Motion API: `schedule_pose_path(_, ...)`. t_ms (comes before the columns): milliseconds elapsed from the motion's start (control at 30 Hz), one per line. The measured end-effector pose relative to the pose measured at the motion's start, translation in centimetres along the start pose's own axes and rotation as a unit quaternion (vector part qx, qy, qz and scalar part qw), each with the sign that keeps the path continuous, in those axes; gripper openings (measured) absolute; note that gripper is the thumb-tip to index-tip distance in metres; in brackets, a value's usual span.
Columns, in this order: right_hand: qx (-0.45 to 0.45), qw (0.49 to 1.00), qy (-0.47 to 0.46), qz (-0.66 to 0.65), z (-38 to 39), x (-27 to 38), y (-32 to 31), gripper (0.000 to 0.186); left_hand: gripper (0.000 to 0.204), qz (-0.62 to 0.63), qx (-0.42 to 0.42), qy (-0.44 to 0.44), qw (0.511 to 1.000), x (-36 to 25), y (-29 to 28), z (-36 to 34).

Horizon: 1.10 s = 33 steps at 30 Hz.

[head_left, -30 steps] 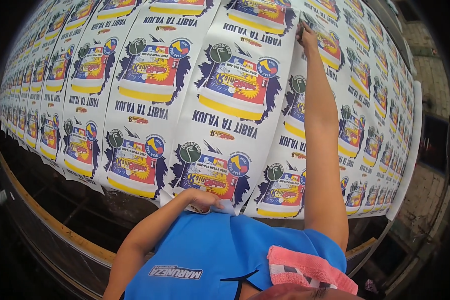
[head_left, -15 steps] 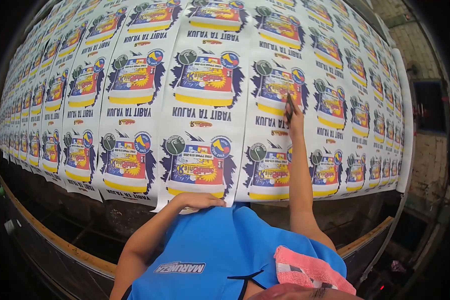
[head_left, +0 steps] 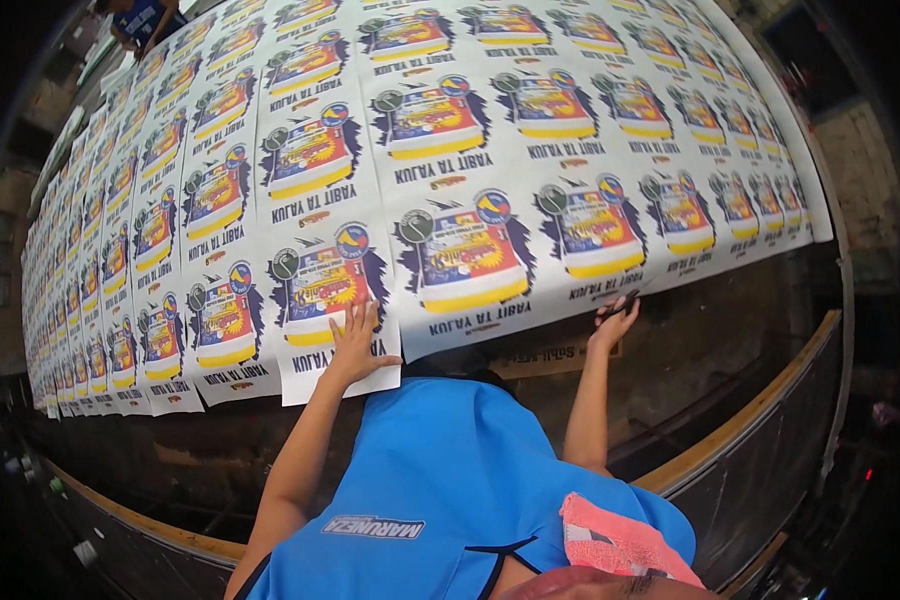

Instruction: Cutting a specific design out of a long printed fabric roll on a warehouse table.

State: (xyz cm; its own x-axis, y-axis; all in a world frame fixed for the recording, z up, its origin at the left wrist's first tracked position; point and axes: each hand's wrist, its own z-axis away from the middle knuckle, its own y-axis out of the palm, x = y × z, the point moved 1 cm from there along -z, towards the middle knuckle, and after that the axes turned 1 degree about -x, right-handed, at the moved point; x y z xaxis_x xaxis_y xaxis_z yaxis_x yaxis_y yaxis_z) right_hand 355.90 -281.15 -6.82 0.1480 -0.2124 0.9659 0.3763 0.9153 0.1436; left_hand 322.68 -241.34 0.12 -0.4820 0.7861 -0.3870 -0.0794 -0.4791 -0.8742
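White printed sheeting [head_left: 610,160] with rows of colourful pictures covers the wide table. My left hand [head_left: 358,345] lies flat with its fingers spread on the lower end of a printed strip [head_left: 300,388], whose end hangs past the table's near edge. My right hand [head_left: 618,322] is closed round dark-handled scissors [head_left: 627,301] at the sheet's near edge, farther right. Their thin blade points up and right by the printed border; whether it touches the sheet is hard to tell.
Another person [head_left: 148,22] stands at the far left end of the table. Below the near edge runs a dark recess with a wooden rail [head_left: 740,400] along its outer side. A pink towel [head_left: 620,540] hangs on my blue shirt [head_left: 440,470].
My right hand has come back from the middle of the sheet to its near edge with the scissors. My left hand has shifted left and lies farther up on the strip. The view has turned.
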Motion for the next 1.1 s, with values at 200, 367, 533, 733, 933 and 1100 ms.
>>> schedule_pose_path(200, 0.210, 0.941, 0.260, 0.055, 4.7, -9.0, -8.9, 0.064, 0.122, -0.082, -0.120, -0.003, 0.989, -0.7, 3.8, 0.4)
schedule_pose_path(367, 0.449, 0.851, 0.270, -0.032, 8.5, -9.9, -11.3, 0.061, 0.106, -0.073, -0.097, 0.022, 0.992, -4.2, 2.2, 0.2)
schedule_pose_path(533, 0.468, 0.854, 0.202, -0.101, 10.5, -4.5, -11.7, 0.064, 0.105, -0.001, -0.116, 0.095, 0.989, -13.7, 1.1, -1.0)
schedule_pose_path(733, 0.524, 0.847, 0.015, -0.088, 12.0, 3.8, -10.8, 0.066, 0.110, -0.045, -0.096, 0.267, 0.958, -26.5, 2.1, -2.1)
schedule_pose_path(933, 0.519, 0.844, 0.098, 0.093, 10.8, 6.5, -10.3, 0.054, 0.081, -0.160, -0.105, 0.292, 0.937, -29.3, 5.6, -5.4)
schedule_pose_path(1100, 0.481, 0.858, 0.151, 0.094, 10.7, 7.6, -10.2, 0.050, 0.063, -0.152, -0.075, 0.308, 0.936, -27.7, 8.8, -5.0)
